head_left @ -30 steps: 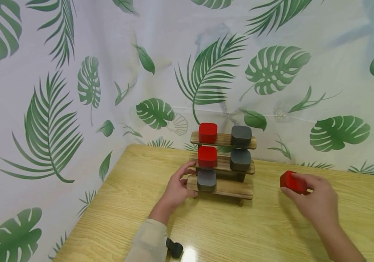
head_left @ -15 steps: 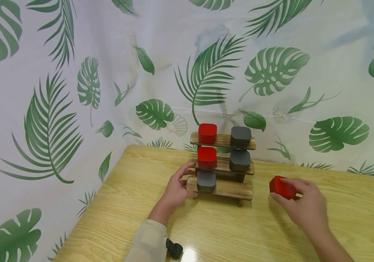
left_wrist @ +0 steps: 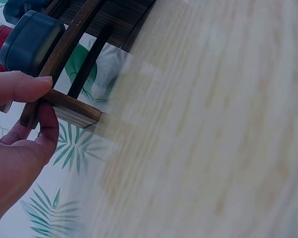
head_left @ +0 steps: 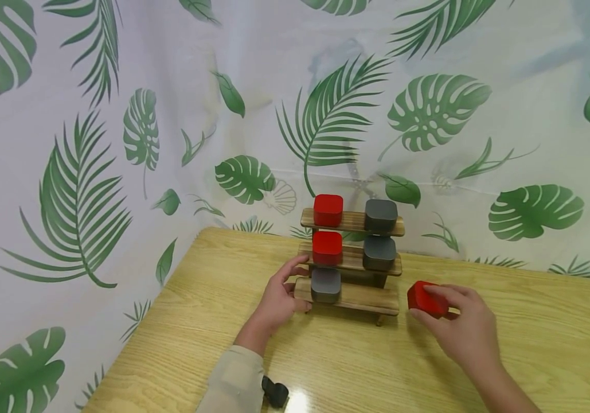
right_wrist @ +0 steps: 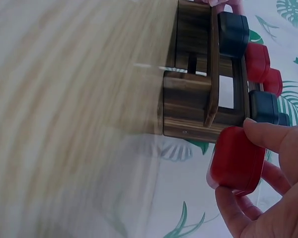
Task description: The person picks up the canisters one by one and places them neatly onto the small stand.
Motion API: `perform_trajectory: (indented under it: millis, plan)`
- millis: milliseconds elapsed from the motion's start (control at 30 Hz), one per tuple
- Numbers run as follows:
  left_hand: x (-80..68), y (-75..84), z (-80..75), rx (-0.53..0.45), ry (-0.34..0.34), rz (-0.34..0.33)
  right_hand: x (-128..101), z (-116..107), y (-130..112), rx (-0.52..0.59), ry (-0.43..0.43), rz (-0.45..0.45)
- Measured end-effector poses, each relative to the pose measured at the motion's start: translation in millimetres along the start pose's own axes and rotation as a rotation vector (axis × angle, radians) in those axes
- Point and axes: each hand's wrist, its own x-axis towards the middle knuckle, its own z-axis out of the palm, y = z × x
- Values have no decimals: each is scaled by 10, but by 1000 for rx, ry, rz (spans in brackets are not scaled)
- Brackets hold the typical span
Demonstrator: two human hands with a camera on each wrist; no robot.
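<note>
A three-tier wooden shelf [head_left: 369, 297] stands on the table. My left hand [head_left: 279, 295] grips its left side, thumb and fingers pinching a board's end in the left wrist view. Between thumb and fingers, my right hand [head_left: 467, 327] holds a small red rounded box [right_wrist: 237, 158], just right of the bottom tier and tilted. At the left, red boxes sit on the top tier [head_left: 328, 210] and the middle tier [head_left: 327, 248], with a dark grey box [head_left: 325, 285] on the bottom tier. Grey boxes occupy the right of the top [head_left: 381, 214] and middle tiers [head_left: 379, 252].
A small black object [head_left: 276, 393] lies near the left sleeve [head_left: 235, 378]. The wood-grain table [head_left: 356, 367] extends to both sides of the shelf. Behind it hangs a white leaf-print cloth [head_left: 346, 126], which also covers the left side.
My right hand has moved left and slightly toward me with the red box, coming closer to the shelf. My left hand keeps its grip, and the shelf has stayed in place.
</note>
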Motion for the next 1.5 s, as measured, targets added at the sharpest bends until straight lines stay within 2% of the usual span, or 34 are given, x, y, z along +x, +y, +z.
perform_trajectory:
  millis: [267,700,1500]
  plan:
    - [1,-7,-5,-12,-3,12,-39,71,-92,43,-5,-3]
    - [0,-8,-9,20,-6,5,-40,221,-224,86,-17,-30]
    - [11,-4,-15,17,-1,15,25,428,-447,103,-50,-52]
